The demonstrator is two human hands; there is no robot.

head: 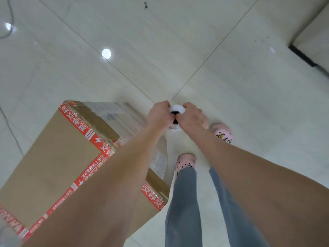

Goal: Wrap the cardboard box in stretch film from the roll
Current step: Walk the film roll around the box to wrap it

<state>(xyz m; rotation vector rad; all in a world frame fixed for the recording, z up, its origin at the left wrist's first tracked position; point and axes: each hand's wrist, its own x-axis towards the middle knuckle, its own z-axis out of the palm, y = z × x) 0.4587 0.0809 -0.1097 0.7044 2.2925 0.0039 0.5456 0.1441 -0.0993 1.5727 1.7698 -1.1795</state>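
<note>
A large brown cardboard box (58,157) with red printed tape along its edges stands on the floor at the lower left. Clear stretch film (170,157) covers its right side and runs up to a white roll (177,109) with a dark core, held upright just right of the box's far corner. My left hand (158,114) grips the roll from the left, and my right hand (191,115) grips it from the right. Most of the roll is hidden behind both hands.
Glossy pale floor tiles (195,41) spread all around. My legs in grey trousers (185,202) and pink slippers (221,133) stand right of the box. A thin cable (10,129) lies at the far left, and a dark-edged step or wall base (302,54) sits at the upper right.
</note>
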